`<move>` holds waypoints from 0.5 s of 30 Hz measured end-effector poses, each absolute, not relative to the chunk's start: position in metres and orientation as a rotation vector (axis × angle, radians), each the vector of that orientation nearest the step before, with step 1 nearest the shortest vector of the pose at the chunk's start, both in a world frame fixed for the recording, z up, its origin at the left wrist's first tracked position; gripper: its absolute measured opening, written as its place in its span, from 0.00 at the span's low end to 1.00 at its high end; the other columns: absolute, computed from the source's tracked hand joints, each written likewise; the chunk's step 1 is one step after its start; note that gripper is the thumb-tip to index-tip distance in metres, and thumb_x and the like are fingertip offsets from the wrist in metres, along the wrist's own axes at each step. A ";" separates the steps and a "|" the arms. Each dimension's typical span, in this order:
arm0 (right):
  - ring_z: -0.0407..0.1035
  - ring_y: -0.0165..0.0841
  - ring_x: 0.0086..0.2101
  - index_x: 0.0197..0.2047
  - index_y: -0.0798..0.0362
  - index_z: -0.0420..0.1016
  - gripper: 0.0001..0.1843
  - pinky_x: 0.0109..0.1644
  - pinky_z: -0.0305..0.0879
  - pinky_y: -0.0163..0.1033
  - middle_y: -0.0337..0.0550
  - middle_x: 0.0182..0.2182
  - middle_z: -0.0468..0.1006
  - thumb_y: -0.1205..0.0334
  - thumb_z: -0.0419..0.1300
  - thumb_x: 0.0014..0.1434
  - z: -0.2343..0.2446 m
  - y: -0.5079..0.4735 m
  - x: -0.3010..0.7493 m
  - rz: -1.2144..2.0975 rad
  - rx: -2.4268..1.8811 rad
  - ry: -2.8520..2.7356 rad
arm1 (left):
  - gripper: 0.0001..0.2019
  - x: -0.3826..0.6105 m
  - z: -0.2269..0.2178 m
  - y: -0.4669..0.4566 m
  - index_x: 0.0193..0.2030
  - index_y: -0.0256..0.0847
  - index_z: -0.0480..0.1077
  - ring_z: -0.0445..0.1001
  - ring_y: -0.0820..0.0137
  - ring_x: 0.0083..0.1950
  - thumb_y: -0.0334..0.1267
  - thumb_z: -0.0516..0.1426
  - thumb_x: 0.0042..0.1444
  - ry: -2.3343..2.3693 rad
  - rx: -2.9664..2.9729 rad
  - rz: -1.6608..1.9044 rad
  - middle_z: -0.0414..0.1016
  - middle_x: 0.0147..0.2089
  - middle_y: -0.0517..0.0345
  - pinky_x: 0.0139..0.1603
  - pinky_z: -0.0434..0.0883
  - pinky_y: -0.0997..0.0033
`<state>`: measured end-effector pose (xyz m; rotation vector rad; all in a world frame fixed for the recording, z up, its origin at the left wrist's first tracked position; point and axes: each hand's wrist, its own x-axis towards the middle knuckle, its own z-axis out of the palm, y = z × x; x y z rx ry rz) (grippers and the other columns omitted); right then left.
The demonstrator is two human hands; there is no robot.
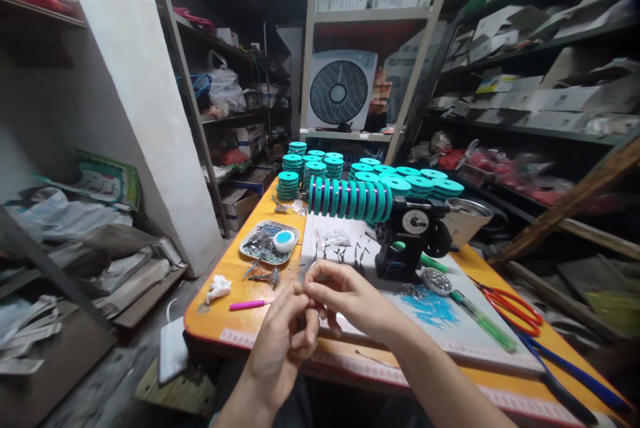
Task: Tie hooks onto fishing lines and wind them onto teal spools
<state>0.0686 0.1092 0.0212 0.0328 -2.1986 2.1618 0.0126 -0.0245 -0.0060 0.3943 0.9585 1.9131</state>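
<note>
Grip: left hand (280,343) meets right hand (350,296) at the fingertips; whether either holds something, I can't tell | pink tool (247,305) lies near, likely for easy reach

Head-worn view, looking forward and down over the table (215,321).
Looks from the near side, with the left hand (285,338) and right hand (347,295) close at lower centre; faces across toward the box fan (339,92) in the far middle; sweeps wide enough to catch left shelves (230,116) and right shelves (540,129).
</note>
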 end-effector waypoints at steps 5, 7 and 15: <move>0.59 0.22 0.18 0.37 0.57 0.64 0.18 0.17 0.56 0.25 0.35 0.21 0.64 0.49 0.59 0.57 0.014 0.104 0.069 2.313 -0.039 -2.030 | 0.10 0.016 -0.004 -0.023 0.42 0.37 0.60 0.43 0.83 0.17 0.40 0.54 0.57 0.992 0.413 1.912 0.59 0.17 0.66 0.18 0.42 0.83; 0.62 0.23 0.20 0.40 0.57 0.66 0.18 0.19 0.57 0.26 0.37 0.23 0.67 0.49 0.58 0.58 0.015 0.101 0.074 2.266 -0.096 -2.053 | 0.14 0.018 -0.005 -0.026 0.47 0.39 0.61 0.51 0.82 0.19 0.42 0.55 0.57 1.061 0.395 1.908 0.63 0.21 0.63 0.19 0.48 0.83; 0.69 0.29 0.34 0.46 0.51 0.72 0.13 0.38 0.66 0.33 0.43 0.42 0.72 0.56 0.54 0.61 0.009 0.100 0.160 1.447 -0.365 -2.360 | 0.31 0.020 -0.042 -0.031 0.59 0.44 0.57 0.72 0.59 0.46 0.49 0.59 0.50 1.181 0.290 1.868 0.71 0.52 0.49 0.46 0.69 0.62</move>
